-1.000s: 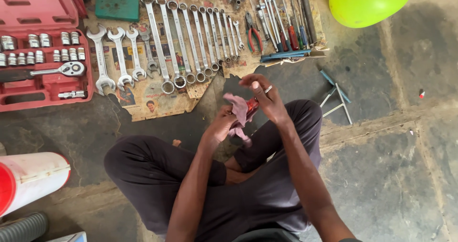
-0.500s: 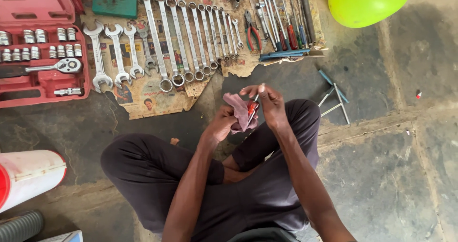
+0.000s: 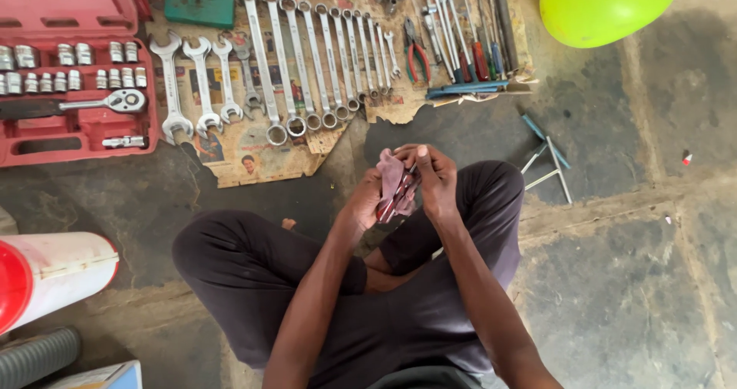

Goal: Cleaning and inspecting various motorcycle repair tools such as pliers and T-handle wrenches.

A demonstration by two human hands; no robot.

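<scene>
left hand [image 3: 365, 201] grips a dusty pink cloth [image 3: 391, 180]; right hand [image 3: 435, 176] pinches a red-handled tool [image 3: 398, 196] wrapped in it; steel spanners [image 3: 307, 67] at eleven o'clock.

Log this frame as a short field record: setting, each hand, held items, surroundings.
setting: person sits cross-legged on a stone floor
left hand: holds a pinkish cloth
right hand: grips a red-handled tool against the cloth
tool type: mostly hidden, cannot tell
ahead: wrenches in a row on paper
ahead left: red socket case, open
ahead right: green balloon
near right knee: metal rods on the floor
</scene>
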